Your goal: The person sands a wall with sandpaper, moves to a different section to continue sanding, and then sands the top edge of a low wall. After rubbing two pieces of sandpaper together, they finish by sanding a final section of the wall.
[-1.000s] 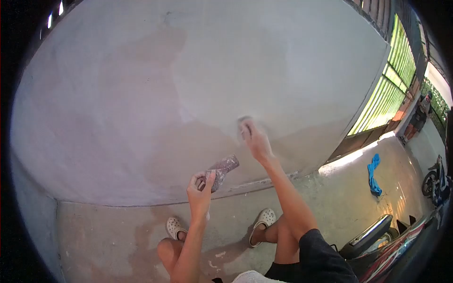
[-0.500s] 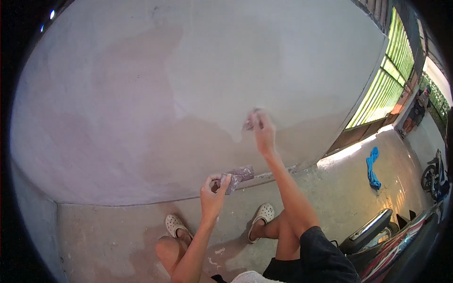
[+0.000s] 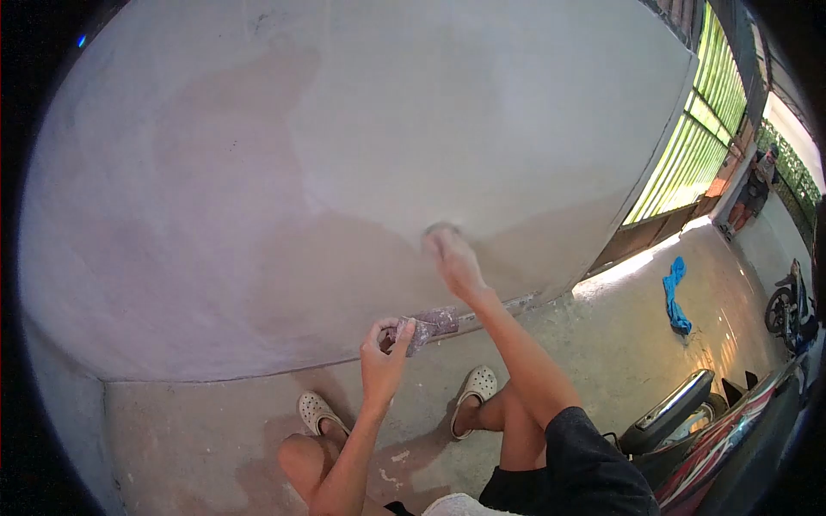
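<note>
A grey plastered wall [image 3: 387, 129] fills most of the view, with paler and darker patches on it. Against its lower part is my right hand [image 3: 458, 265], blurred by motion and closed on a folded piece of sandpaper [image 3: 443, 229], of which only a dark edge shows. Lower down, my left hand [image 3: 385, 365] pinches a dusty, reddish-brown sheet of sandpaper [image 3: 440, 322] between thumb and fingers. This sheet is bent and sticks out to the right, just in front of the wall's base.
My feet in beige clogs [image 3: 314, 411] stand on the concrete floor [image 3: 198, 430]. A motorbike [image 3: 705, 430] is close at the lower right. Beyond lie a blue cloth [image 3: 676, 297] and another motorbike [image 3: 787, 310]. A person [image 3: 755, 191] stands near the slatted gate [image 3: 697, 138].
My right hand has moved down and left across the wall with its sandpaper. The left hand keeps its sheet in nearly the same place. The view has shifted slightly.
</note>
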Tool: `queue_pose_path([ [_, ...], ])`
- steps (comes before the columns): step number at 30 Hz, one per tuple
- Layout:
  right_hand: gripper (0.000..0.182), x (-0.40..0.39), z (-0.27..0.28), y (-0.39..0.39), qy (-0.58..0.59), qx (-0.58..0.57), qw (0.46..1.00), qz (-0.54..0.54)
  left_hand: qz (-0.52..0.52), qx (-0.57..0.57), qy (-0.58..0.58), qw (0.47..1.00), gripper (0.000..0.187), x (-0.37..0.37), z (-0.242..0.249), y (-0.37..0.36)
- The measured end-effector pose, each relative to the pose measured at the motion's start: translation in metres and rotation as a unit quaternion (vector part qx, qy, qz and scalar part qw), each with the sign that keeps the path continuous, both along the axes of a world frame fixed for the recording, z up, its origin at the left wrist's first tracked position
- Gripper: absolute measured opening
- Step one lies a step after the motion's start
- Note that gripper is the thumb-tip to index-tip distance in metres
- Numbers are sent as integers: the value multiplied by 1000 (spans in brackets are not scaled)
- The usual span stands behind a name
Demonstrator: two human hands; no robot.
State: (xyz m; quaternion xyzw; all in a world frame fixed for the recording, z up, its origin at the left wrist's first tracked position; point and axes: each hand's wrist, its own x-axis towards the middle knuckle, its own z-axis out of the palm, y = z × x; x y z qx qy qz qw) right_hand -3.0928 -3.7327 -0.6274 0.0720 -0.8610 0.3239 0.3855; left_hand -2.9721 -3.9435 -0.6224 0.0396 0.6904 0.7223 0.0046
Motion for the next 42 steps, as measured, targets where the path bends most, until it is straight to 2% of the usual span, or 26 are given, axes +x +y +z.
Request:
queue_pose_path([
  [1,13,5,-6,-5,22,122,990,66,-3,4,0,1000,27,0,-1,1],
  [4,12,3,-1,7,7,97,993,68,-9,7,3,1000,27,1,-4,1],
  [5,12,4,17,5,9,100,992,70,-12,7,8,1000,27,1,-4,1],
  [6,13,5,35,4,-31,-74,996,39,-10,10,10,1000,27,1,-2,1],
  [7,15,7,48,3,-71,-247,966,6,-13,10,9,1000,27,3,1,1],
  [8,15,4,43,4,-69,-244,967,5,-18,11,8,1000,27,4,3,1],
  [10,16,-5,19,2,-34,-91,994,-44,-25,8,7,1000,27,3,1,1],
  [11,16,-4,7,-2,-32,-90,995,-43,-30,4,4,1000,28,2,-1,1],
  [13,15,1,-8,-13,8,151,978,140,-22,-1,10,1000,28,0,-8,3],
  [14,15,1,-7,-14,10,151,978,141,-17,-8,15,1000,29,-1,-10,2],
  [16,18,-3,3,-19,-64,14,991,117,-16,-9,16,1000,29,0,-8,1],
  [17,18,1,20,-25,-64,14,991,119,-18,-8,15,1000,29,2,-6,1],
  [19,20,13,58,-37,-53,-254,959,114,-21,-6,8,1000,29,3,-1,0],
  [20,20,9,48,-37,-53,-254,959,111,-26,-6,2,1000,29,4,1,0],
  [22,20,-6,17,-40,-111,-153,970,152,-27,-13,10,1000,28,2,-5,1],
  [23,20,-7,7,-44,-111,-153,970,153,-24,-20,19,999,27,1,-8,0],
  [25,18,-2,-3,-54,-115,-29,967,226,-22,-9,19,1000,27,2,-11,1],
  [29,19,-3,39,-57,-100,-106,969,199,-9,-2,7,1000,26,4,-4,0],
  [31,19,1,63,-63,-17,-229,967,108,-12,3,4,1000,26,4,-2,0],
  [32,19,-4,49,-66,-17,-229,967,109,-11,6,3,1000,26,4,-1,-1],
  [34,20,-12,24,-76,-107,-209,949,209,-4,0,11,1000,27,2,-6,-1],
  [35,20,-11,20,-77,-106,-209,949,210,1,-7,16,1000,27,1,-9,-1],
  [37,20,-9,18,-80,-126,-132,953,242,4,3,4,1000,27,0,-12,0],
  [38,20,-7,34,-84,-126,-133,952,244,7,15,-11,1000,28,-1,-13,-1],
  [40,18,-9,66,-84,-12,-260,941,215,5,20,-15,1000,28,0,-11,-3],
  [42,19,-16,77,-81,15,-263,946,189,2,26,-18,999,28,2,-6,-3],
])
